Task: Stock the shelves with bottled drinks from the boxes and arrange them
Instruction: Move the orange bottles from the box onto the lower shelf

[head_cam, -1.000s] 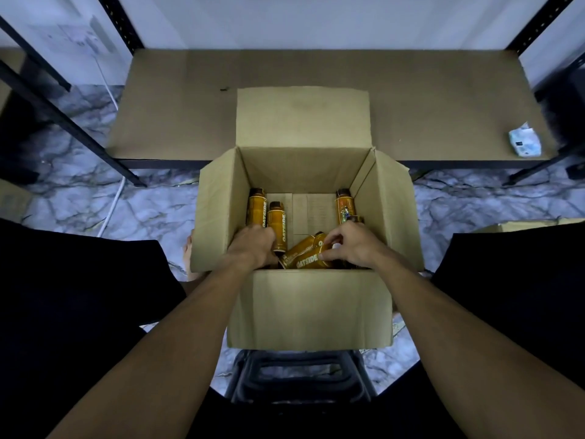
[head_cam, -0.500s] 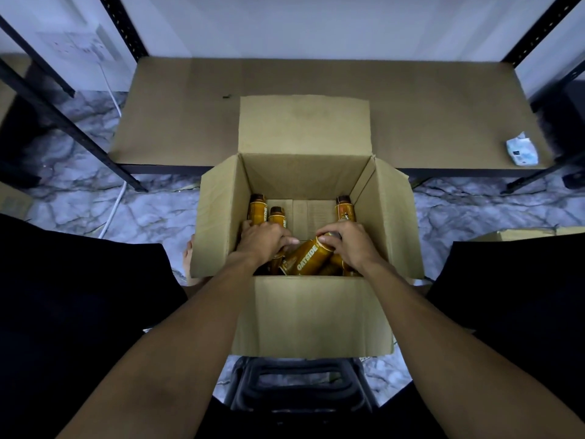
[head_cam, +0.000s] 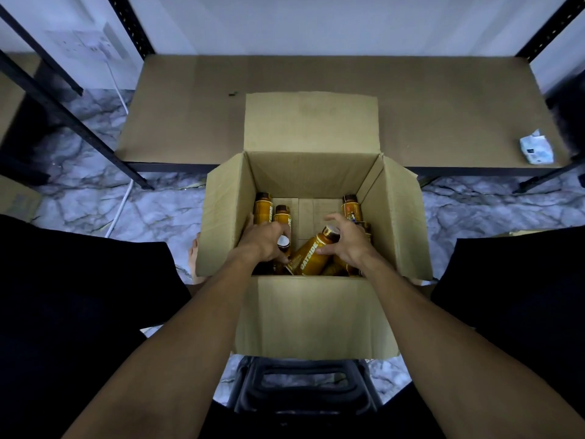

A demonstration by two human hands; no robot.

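Observation:
An open cardboard box (head_cam: 316,315) stands in front of me, holding several amber bottles with dark caps. My left hand (head_cam: 262,242) is inside it, closed around a bottle with a white cap top (head_cam: 283,241). My right hand (head_cam: 346,240) grips the neck end of a tilted bottle labelled OATSIDE (head_cam: 308,253). Two bottles (head_cam: 263,208) stand upright at the box's back left, another bottle (head_cam: 349,205) at the back right. The low brown shelf board (head_cam: 190,122) lies just behind the box.
A crumpled white packet (head_cam: 536,150) lies on the shelf's right end. Black metal shelf posts (head_cam: 76,122) slant at left and right. A black plastic stool (head_cam: 304,384) sits under the box. The floor is grey marble (head_cam: 152,217), with a white cable (head_cam: 122,198).
Both hands have risen inside the box. The OATSIDE bottle has tilted up, neck end higher, in my right hand, and the white-topped bottle has appeared in my left hand.

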